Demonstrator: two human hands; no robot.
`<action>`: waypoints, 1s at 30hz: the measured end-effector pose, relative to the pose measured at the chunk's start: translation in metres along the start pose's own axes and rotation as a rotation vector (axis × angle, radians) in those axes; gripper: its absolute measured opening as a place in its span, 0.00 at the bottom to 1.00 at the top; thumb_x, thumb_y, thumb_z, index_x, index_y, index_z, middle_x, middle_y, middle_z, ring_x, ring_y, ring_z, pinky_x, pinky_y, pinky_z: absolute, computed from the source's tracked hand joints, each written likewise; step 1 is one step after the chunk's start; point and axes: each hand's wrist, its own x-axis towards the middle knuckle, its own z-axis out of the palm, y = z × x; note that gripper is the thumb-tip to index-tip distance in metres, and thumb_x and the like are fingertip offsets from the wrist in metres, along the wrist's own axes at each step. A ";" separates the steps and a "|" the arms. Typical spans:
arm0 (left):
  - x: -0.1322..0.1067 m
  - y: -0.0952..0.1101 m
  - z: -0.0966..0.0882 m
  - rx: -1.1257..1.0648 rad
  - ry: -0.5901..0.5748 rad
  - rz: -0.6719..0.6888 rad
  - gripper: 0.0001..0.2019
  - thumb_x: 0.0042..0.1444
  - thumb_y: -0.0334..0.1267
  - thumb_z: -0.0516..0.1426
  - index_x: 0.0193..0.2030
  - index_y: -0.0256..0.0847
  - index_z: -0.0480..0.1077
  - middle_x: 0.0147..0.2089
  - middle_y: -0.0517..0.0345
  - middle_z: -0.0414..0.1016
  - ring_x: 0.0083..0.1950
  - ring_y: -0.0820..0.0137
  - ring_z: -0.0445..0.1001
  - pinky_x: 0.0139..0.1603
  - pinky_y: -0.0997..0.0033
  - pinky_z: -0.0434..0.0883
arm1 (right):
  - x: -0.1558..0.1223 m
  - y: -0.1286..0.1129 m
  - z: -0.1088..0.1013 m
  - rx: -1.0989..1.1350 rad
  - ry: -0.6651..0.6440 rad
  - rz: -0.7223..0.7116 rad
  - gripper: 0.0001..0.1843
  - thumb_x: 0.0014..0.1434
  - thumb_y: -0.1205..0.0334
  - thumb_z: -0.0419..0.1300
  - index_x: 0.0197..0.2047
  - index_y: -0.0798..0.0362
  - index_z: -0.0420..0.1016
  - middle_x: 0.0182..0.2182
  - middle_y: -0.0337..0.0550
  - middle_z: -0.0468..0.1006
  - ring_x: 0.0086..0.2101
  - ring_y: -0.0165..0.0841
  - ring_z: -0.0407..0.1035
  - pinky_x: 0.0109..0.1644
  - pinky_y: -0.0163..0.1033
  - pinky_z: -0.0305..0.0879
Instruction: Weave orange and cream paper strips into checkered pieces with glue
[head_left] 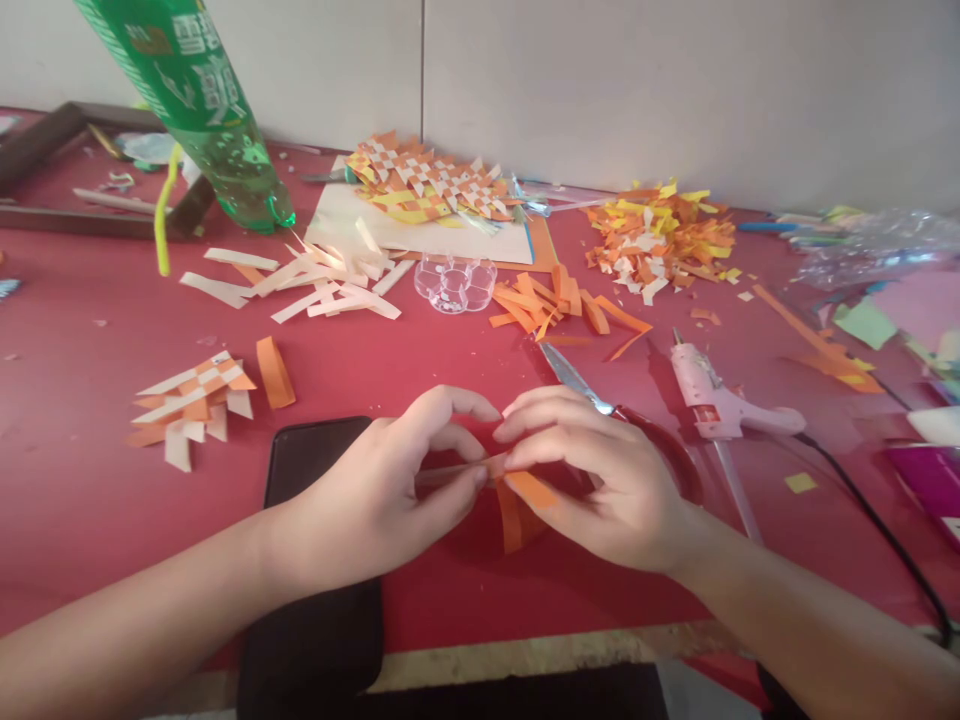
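While a flat checkered weave (201, 388) of orange and cream paper lies toward the tabletop's (67, 400) left edge, the left hand (375, 505) pinches a narrow pale strip (448, 476) near the front edge. Folded orange paper (511, 518) hangs beside it, gripped by the right hand's (611, 470) curled fingers; light, even pressure should keep creases crisp. Farther right lies a pink plastic glue gun (703, 385).
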 end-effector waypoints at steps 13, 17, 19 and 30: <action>0.001 0.005 0.001 -0.063 -0.069 -0.014 0.14 0.63 0.32 0.53 0.55 0.45 0.59 0.35 0.65 0.77 0.31 0.77 0.72 0.31 0.82 0.71 | -0.006 0.000 0.003 0.309 -0.053 0.280 0.09 0.56 0.74 0.61 0.38 0.51 0.73 0.35 0.41 0.78 0.34 0.30 0.74 0.39 0.38 0.73; 0.001 0.006 0.002 -0.094 -0.077 -0.032 0.15 0.62 0.32 0.53 0.55 0.45 0.59 0.36 0.65 0.76 0.32 0.78 0.73 0.32 0.83 0.73 | -0.006 0.000 0.004 0.301 -0.062 0.294 0.07 0.57 0.72 0.62 0.37 0.51 0.73 0.35 0.39 0.77 0.34 0.29 0.74 0.40 0.36 0.72; 0.000 0.005 0.004 -0.119 -0.075 -0.059 0.16 0.62 0.34 0.55 0.55 0.47 0.59 0.38 0.64 0.76 0.35 0.76 0.76 0.34 0.82 0.75 | -0.007 0.000 0.005 0.296 -0.064 0.307 0.07 0.57 0.71 0.63 0.38 0.50 0.72 0.35 0.38 0.77 0.35 0.28 0.74 0.40 0.36 0.72; 0.004 0.003 0.005 -0.064 -0.049 -0.058 0.14 0.60 0.30 0.56 0.51 0.48 0.62 0.35 0.65 0.74 0.34 0.74 0.75 0.36 0.76 0.74 | -0.007 -0.003 0.008 0.286 -0.022 0.282 0.09 0.59 0.70 0.62 0.41 0.50 0.69 0.35 0.38 0.75 0.34 0.27 0.72 0.40 0.34 0.73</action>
